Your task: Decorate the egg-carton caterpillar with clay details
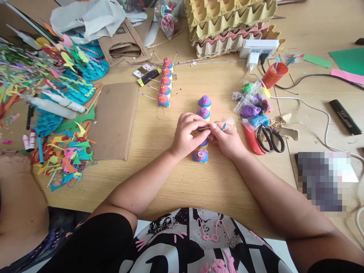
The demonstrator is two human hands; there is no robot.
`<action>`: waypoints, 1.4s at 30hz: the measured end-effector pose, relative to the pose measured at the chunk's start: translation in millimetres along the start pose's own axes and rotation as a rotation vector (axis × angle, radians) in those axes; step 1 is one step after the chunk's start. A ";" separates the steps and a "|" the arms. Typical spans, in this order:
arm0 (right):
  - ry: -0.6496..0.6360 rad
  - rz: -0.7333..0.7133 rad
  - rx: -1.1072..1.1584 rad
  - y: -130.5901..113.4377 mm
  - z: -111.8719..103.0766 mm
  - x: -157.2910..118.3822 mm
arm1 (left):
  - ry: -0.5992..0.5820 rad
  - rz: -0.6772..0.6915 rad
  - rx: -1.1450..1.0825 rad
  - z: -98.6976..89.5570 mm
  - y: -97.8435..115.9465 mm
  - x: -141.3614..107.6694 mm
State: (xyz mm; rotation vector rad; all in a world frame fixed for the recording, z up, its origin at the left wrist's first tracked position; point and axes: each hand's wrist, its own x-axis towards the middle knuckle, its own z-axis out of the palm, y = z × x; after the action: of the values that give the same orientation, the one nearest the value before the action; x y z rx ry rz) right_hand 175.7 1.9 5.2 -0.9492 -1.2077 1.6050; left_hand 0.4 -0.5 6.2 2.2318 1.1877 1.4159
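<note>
A row of egg-carton cups covered in purple and blue clay stands in front of me; a yellow ring lies on its nearest cup. Over the middle of that row, my left hand is closed in a pinch, with a thin orange-yellow strand at its fingertips. My right hand meets it there, thumb and fingers closed, and the blue tip of a small clay tool sticks out of it. The fingers hide the middle cups. Farther back lies a red and blue egg-carton caterpillar with pins in its sides.
Right of my hands are clay bags, black-handled scissors and a red cup with blue tools. Egg trays are stacked behind. Cardboard and paper scraps lie left, beside another person's arm.
</note>
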 end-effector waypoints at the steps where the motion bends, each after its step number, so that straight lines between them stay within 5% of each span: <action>1: -0.001 -0.002 -0.002 0.0 0.0 0.0 | 0.004 0.002 -0.001 0.1 -0.1 0.3; 12: 0.041 0.004 -0.034 3.0 -1.5 1.7 | 0.053 0.003 0.005 1.0 -0.6 1.3; 22: 0.108 0.113 0.280 -6.9 -8.9 5.9 | 0.089 -0.103 -0.060 0.5 -3.3 0.1; 42: 0.007 0.020 0.226 -3.0 -1.3 2.4 | -0.025 0.088 0.080 1.0 -4.3 -1.8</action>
State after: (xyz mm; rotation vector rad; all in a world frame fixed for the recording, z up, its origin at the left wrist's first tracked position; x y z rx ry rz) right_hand 176.7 5.0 7.6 -0.8242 -0.9898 1.7111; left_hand -1.3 1.1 2.0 2.3759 1.1711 1.3918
